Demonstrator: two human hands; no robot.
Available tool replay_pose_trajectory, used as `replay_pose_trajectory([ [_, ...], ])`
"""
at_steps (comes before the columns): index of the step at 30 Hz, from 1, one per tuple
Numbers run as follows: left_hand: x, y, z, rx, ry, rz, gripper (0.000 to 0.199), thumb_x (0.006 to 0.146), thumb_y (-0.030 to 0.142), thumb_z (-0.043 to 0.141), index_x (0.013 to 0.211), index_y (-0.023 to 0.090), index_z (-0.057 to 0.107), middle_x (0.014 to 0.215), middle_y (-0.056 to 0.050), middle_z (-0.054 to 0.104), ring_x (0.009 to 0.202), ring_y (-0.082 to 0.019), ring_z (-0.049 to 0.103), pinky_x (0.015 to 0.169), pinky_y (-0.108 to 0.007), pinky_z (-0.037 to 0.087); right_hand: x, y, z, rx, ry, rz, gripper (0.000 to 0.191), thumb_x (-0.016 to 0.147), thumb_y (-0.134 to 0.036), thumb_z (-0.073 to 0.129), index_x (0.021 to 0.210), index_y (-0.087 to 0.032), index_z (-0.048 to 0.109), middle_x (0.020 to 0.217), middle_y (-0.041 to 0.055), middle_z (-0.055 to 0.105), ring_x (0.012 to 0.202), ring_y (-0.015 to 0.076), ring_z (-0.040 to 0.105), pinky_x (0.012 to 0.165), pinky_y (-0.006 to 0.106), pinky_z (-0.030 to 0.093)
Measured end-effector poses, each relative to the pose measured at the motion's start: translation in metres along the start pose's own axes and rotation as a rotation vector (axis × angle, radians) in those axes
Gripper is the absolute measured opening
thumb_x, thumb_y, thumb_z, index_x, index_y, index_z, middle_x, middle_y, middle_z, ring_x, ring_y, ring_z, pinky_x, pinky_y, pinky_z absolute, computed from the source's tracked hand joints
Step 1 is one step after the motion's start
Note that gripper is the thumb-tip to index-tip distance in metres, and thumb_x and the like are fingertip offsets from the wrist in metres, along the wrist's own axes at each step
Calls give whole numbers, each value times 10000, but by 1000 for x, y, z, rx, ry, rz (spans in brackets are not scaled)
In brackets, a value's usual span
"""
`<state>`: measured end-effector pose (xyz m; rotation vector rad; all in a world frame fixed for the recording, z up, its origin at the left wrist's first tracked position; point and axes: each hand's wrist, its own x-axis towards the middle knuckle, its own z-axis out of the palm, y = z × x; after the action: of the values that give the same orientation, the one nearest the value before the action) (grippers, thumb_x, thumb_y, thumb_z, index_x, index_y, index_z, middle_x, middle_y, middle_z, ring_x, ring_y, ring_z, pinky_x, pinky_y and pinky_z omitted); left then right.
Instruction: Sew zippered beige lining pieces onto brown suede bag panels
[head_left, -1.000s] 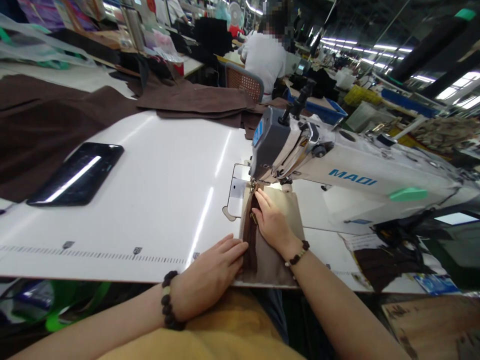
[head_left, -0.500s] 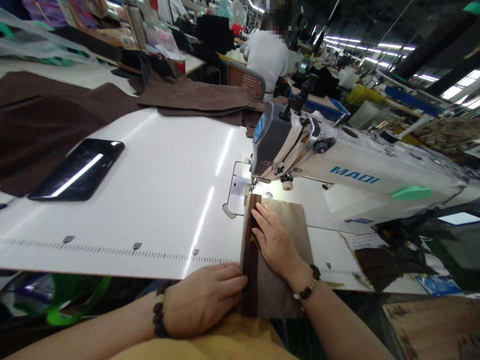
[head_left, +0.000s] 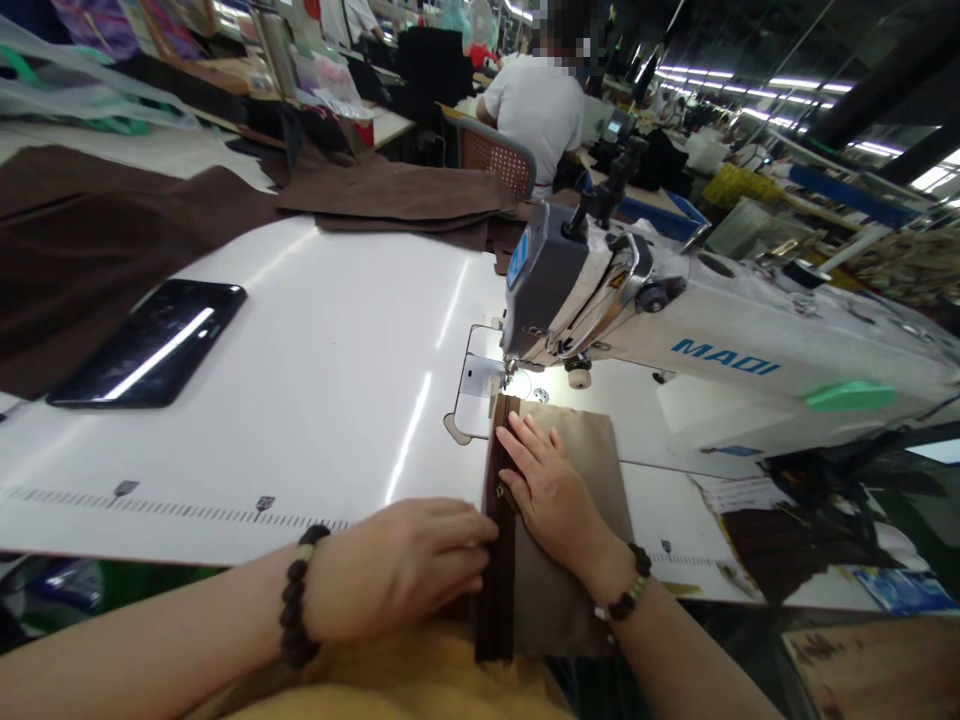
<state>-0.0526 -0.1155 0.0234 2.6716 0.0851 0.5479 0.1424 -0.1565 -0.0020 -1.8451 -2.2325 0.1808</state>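
Note:
A brown fabric piece [head_left: 574, 560] with a dark zipper strip [head_left: 496, 590] along its left side reaches from the sewing machine's needle area over the table's front edge. Flat on its upper part rests my right hand [head_left: 551, 490], fingers spread, fingertips on the strip beside a small metal zipper pull. My left hand [head_left: 409, 565] has its fingers curled together at the strip's left edge lower down; whatever is between them is hidden. The sewing machine [head_left: 675, 320] stands over the top end of the fabric, its needle area lit.
A black phone [head_left: 150, 345] lies at the left of the white table [head_left: 337, 380]. Brown cloth [head_left: 397, 190] is piled along the far side. Beyond it a person in a white shirt [head_left: 538, 110] sits facing away. Dark scraps [head_left: 780, 540] and a blue packet [head_left: 904, 590] lie at the right.
My left hand has moved up slightly along the strip, its fingers more curled. The fabric's top end sits slightly lower from the needle area. My right hand stays on the fabric.

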Motion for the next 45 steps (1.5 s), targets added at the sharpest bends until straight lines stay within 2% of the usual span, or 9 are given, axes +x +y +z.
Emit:
replay_pose_trajectory([
  [2,13,-18,-7,125,17,-71,220,912,183,395,948,97,593,1015,-85,597,912,-168,550,830,-287,481,0,0,0,-4,1,0,415,903,-258,332,1308,-184,387,1393,73,326,1300,229,263,1034,509,264],
  [4,24,-40,-8,255,6,-85,200,887,176,452,985,68,589,1044,-104,598,991,-201,533,895,-330,452,0,0,1,-12,-3,-3,420,905,-265,328,1315,-188,376,1396,65,322,1298,236,266,1031,515,268],
  [7,33,-67,-1,357,-37,-73,233,855,181,513,1041,55,575,1117,-118,581,1063,-220,510,951,-357,409,0,0,2,-22,-12,-9,434,902,-252,325,1330,-187,353,1401,54,310,1297,247,266,1029,523,272],
  [9,34,-76,3,376,-60,-80,254,857,193,509,1069,64,565,1142,-116,572,1074,-220,507,962,-367,393,0,0,2,-22,-10,-11,443,897,-239,328,1337,-187,340,1403,50,306,1297,251,263,1029,526,274],
  [18,44,-83,3,363,-144,-166,336,864,293,511,1127,84,516,1161,-105,538,1095,-219,480,968,-367,351,10,7,0,-29,-15,25,439,888,-222,347,1324,-164,363,1403,64,304,1299,246,260,1037,515,268],
  [32,53,-93,9,401,-108,-187,399,847,316,541,1130,39,497,1169,-140,518,1126,-243,449,983,-365,346,24,18,-3,39,-27,42,436,886,-230,353,1319,-187,363,1406,59,301,1309,239,240,1038,524,248],
  [36,46,-78,5,437,-129,-174,340,864,257,508,1120,32,503,1154,-160,521,1104,-248,464,963,-390,360,23,20,-2,48,-14,37,430,882,-234,358,1310,-191,376,1396,68,321,1304,235,253,1038,519,244],
  [42,9,-12,10,225,-125,-85,265,884,155,435,1132,112,515,1196,-89,519,1110,-208,454,1009,-382,315,22,20,-3,51,-11,41,443,897,-269,335,1324,-154,350,1401,67,313,1319,215,215,1056,490,226],
  [45,-1,9,19,141,-81,-39,237,910,155,375,1073,124,545,1122,-65,561,1038,-193,488,989,-373,335,22,20,-4,39,-17,34,439,898,-260,331,1322,-149,351,1403,69,308,1317,205,222,1057,486,225],
])
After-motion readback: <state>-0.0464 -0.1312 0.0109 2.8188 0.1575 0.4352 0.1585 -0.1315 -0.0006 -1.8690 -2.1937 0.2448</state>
